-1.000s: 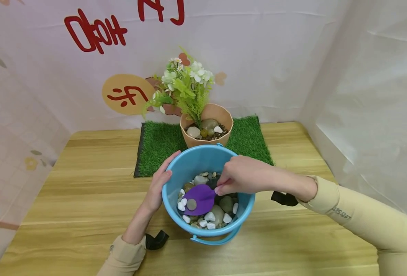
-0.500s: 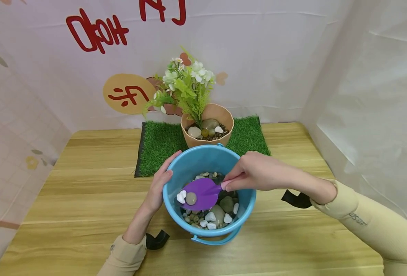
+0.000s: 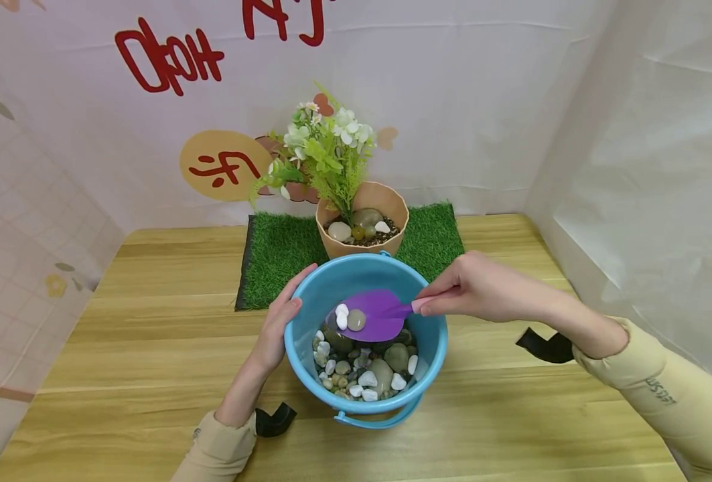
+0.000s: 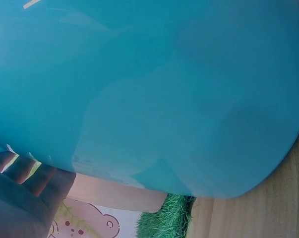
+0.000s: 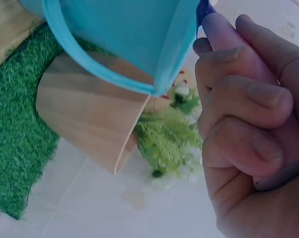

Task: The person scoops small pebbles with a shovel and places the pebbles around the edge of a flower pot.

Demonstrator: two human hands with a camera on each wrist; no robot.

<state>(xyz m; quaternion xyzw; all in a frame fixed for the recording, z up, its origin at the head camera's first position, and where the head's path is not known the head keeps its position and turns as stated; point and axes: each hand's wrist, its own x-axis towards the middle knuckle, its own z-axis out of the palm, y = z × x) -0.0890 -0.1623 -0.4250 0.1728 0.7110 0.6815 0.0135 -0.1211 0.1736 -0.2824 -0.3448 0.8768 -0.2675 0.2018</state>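
A blue bucket stands on the table with white, grey and brown stones in its bottom. My right hand grips the pink handle of a purple toy shovel, fingers curled round it in the right wrist view. The blade of the toy shovel is inside the rim, above the stones, carrying two white pebbles and a round grey pebble. My left hand rests against the bucket's left side at the rim. In the left wrist view its fingers lie straight along the wall.
Behind the bucket, a peach flowerpot with white flowers, soil and stones stands on a green turf mat. The bucket's handle hangs toward the front. White cloth closes the back and sides of the wooden table.
The toy shovel has risen from the stones and moved back and right with its pebbles, tracking my right hand. My left hand and the bucket have stayed in place.
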